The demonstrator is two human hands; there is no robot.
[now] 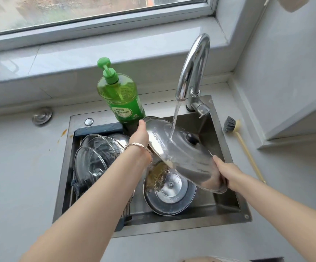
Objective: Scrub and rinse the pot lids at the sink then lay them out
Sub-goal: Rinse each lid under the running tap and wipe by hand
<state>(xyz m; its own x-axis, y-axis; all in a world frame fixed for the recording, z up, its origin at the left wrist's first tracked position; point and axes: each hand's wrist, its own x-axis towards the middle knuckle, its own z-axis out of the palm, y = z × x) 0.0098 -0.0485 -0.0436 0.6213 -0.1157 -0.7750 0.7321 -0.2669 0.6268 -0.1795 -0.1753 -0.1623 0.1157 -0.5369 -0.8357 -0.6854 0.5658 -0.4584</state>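
Note:
A large steel pot lid [187,157] with a dark knob is tilted under the running faucet [193,72], and water streams off its lower edge. My left hand [139,136] grips its far rim. My right hand [227,173] grips its near rim. Below it, another steel lid [169,197] lies knob up on the sink floor. Several glass lids [94,157] stand in a rack on the left side of the sink [228,154].
A green dish soap bottle [122,97] stands at the sink's back edge. A dish brush [242,140] with a long pale handle lies on the counter to the right. A window sill runs behind the sink. A metal plug [41,115] sits on the left counter.

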